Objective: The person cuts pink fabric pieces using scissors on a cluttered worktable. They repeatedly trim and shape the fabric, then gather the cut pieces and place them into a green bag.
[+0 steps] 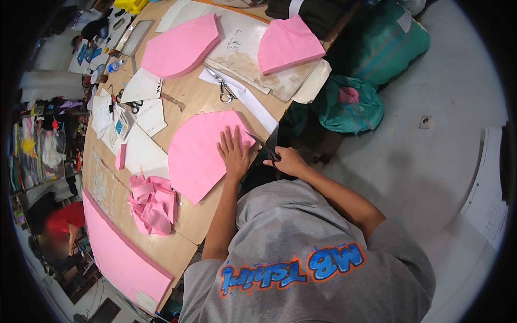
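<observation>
My left hand lies flat with fingers stretched on a pink stack of cut fabric, near its right edge. My right hand is closed round the black handles of a pair of scissors. The scissor blades stand apart, and one tip reaches over the fabric's right edge beside my left fingers. Whether the blades touch the cloth, I cannot tell. A heap of crumpled pink scraps sits just left of the stack's lower corner.
More pink fabric stacks lie farther up the wooden table. Silver scissors rest by a white strip; paper patterns are at left. Green sacks stand beyond the table's right edge. A person in red is at far left.
</observation>
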Tool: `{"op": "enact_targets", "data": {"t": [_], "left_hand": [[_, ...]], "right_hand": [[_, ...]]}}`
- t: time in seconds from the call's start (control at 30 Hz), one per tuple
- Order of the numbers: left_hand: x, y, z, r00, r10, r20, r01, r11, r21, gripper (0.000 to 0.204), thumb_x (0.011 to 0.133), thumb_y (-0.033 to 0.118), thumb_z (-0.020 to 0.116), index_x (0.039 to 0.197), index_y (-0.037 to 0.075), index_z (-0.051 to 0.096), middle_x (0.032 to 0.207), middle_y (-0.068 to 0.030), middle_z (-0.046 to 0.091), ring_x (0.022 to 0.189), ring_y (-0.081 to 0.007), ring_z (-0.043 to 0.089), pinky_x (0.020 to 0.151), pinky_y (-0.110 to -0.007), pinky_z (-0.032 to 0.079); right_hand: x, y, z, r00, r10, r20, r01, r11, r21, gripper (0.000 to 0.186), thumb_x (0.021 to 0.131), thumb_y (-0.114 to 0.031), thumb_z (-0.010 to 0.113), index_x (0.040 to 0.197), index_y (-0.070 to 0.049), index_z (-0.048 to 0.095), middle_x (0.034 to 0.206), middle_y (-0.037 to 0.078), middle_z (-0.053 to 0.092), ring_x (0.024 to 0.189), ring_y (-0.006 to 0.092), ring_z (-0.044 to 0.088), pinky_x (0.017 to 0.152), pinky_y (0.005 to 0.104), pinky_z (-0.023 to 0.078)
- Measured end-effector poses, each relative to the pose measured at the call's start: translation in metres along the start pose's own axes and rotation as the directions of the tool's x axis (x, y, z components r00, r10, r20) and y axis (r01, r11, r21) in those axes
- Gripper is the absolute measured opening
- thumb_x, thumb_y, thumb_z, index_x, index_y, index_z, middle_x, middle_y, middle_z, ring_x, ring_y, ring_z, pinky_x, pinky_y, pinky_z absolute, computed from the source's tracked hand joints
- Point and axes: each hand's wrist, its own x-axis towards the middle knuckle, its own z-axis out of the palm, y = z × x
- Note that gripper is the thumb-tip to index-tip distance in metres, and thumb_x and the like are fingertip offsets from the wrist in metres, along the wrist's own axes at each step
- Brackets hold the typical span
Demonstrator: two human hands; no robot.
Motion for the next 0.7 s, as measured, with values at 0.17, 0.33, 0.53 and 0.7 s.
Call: {"op": "enact_targets", "data": {"t": [0.17, 0.33, 0.53, 0.7], "left_hand": [[0.001, -0.007, 0.001, 1.0, 0.017, 0.014, -0.016, 0.998, -0.058, 0.074, 0.122, 0.049, 0.053, 0.188, 0.022, 0.031, 0.197, -0.0153, 0.017, 0.182, -0.0418, 0.009, 0.142, -0.068, 0.003], [0.002, -0.01, 0.0, 1.0, 0.008, 0.027, -0.006, 0.995, -0.095, 0.068, 0.121, 0.046, 0.057, 0.182, 0.02, 0.042, 0.196, -0.0178, 0.019, 0.181, -0.0445, 0.011, 0.141, -0.07, 0.006], [0.002, -0.016, -0.015, 0.984, 0.169, -0.048, -0.169, 0.986, -0.005, 0.059, 0.12, 0.041, 0.061, 0.174, 0.02, 0.054, 0.19, -0.0222, 0.032, 0.175, -0.0475, 0.026, 0.139, -0.068, 0.019], [0.004, -0.024, -0.018, 0.957, 0.269, -0.106, -0.261, 0.962, 0.081, 0.057, 0.12, 0.042, 0.061, 0.173, 0.022, 0.055, 0.189, -0.0213, 0.035, 0.173, -0.0466, 0.03, 0.138, -0.066, 0.023]], "right_hand": [[-0.003, -0.01, 0.007, 0.999, 0.042, -0.027, -0.044, 0.996, -0.076, 0.064, 0.093, -0.061, 0.094, 0.091, -0.001, 0.071, 0.085, 0.024, 0.077, 0.087, 0.0469, 0.079, 0.078, 0.0556, 0.059], [-0.007, -0.015, 0.017, 0.995, 0.083, -0.056, -0.086, 0.994, -0.062, 0.063, 0.093, -0.06, 0.094, 0.092, -0.001, 0.073, 0.089, 0.025, 0.08, 0.091, 0.0482, 0.08, 0.081, 0.0563, 0.061], [-0.009, -0.017, 0.034, 0.983, 0.074, -0.166, -0.08, 0.996, -0.028, 0.065, 0.093, -0.06, 0.095, 0.085, -0.001, 0.068, 0.079, 0.022, 0.073, 0.074, 0.0406, 0.074, 0.07, 0.0529, 0.056], [-0.016, -0.018, 0.035, 0.971, 0.041, -0.235, -0.064, 0.994, -0.092, 0.066, 0.09, -0.062, 0.096, 0.083, -0.002, 0.068, 0.078, 0.02, 0.073, 0.073, 0.0421, 0.074, 0.07, 0.0531, 0.056]]}}
